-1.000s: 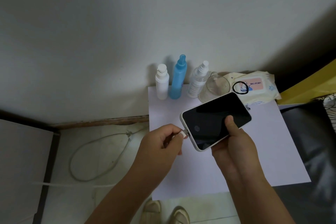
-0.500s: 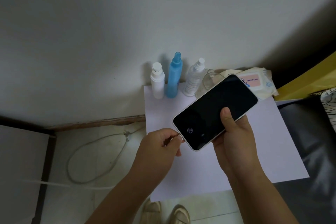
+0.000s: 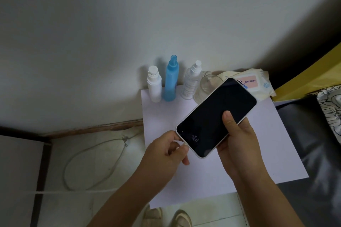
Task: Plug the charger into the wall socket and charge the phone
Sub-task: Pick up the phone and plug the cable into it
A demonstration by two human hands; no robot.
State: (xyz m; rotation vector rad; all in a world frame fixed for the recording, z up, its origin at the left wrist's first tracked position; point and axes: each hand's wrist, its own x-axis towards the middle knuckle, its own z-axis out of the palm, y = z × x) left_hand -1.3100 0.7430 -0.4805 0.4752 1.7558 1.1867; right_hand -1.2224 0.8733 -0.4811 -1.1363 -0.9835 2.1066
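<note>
Gripping the phone point(image 3: 215, 118) tilted steeper than before, right hand point(image 3: 238, 145), left hand point(image 3: 166, 155) pinched at its lower edge, contents hidden

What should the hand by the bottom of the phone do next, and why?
Probably press the plug it seems to pinch straight into the phone's bottom edge. The left hand sits right at that end of the phone, which the right hand grips steady. The screen is dark except for a fingerprint icon, with no charging sign, and the plug itself is hidden by fingers.
</note>
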